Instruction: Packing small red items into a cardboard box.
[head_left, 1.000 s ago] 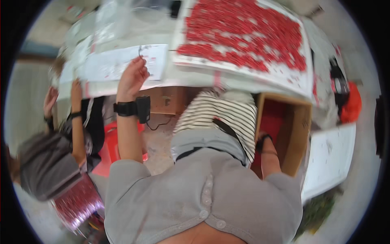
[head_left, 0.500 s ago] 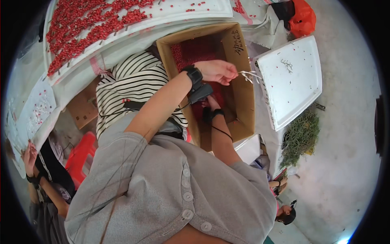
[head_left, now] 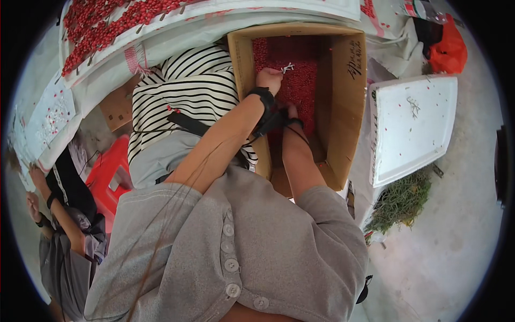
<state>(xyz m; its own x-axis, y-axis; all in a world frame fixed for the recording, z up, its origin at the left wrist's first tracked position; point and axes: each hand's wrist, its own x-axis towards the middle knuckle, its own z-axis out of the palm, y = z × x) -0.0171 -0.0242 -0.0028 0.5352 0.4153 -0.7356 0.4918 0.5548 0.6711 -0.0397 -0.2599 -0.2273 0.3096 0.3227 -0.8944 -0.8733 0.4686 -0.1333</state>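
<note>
My left hand (head_left: 270,79) is closed on a small white branched stem (head_left: 287,68) over the inside of a cardboard box (head_left: 344,129), near its left wall. Small red beads or berries (head_left: 300,86) cover much of the box's bottom. My right hand (head_left: 291,110) is down inside the box, below and right of my left hand, at the red pile; its fingers are mostly hidden behind the black wrist device, so what it holds is unclear. Striped cloth (head_left: 182,94) lies just left of the box.
A white tray (head_left: 225,11) with red berry sprigs stands on the covered table. A white foam lid (head_left: 413,134) lies right of the box, above green stems (head_left: 402,198). At left are a red stool (head_left: 107,177) and a co-worker (head_left: 64,241). An orange bag (head_left: 448,51) sits top right.
The view has swung toward the box since a second ago. My left hand moved from the table's edge to over the box, and since half a second ago went farther in with the white stem.
</note>
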